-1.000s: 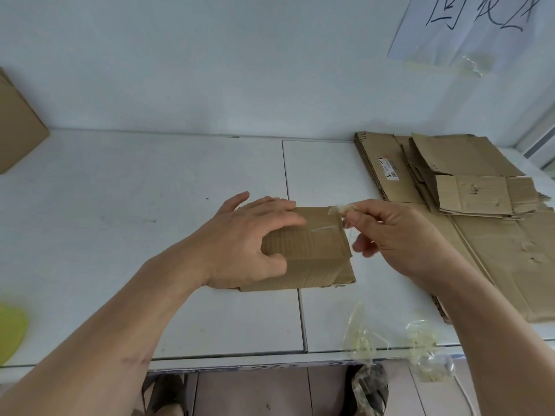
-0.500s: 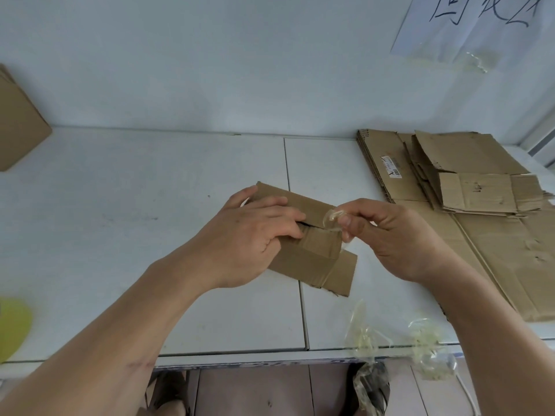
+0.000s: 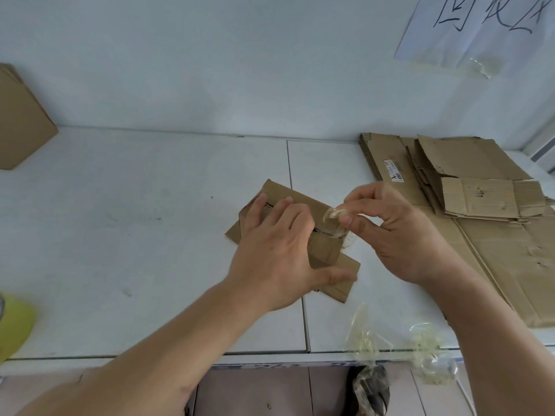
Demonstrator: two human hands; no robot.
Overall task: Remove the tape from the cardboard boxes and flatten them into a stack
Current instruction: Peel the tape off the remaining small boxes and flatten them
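Note:
A small brown cardboard box [image 3: 333, 253] lies partly flattened on the white table [image 3: 150, 235], near the middle. My left hand [image 3: 276, 250] presses down on it with spread fingers and grips its near side. My right hand [image 3: 393, 235] pinches a strip of clear tape [image 3: 335, 216] between thumb and fingers; the strip runs down to the box's right end. A stack of flattened boxes [image 3: 486, 205] lies at the right of the table.
Crumpled clear tape pieces [image 3: 366, 337] hang at the table's front edge, right of centre. A brown box [image 3: 21, 121] leans at the far left. A yellow-green object [image 3: 15, 325] sits at the left edge. A paper sign [image 3: 480, 31] is taped on the wall.
The box has turned counter-clockwise and its flaps have opened up. My right hand has pulled the tape strip up and to the right, away from the box.

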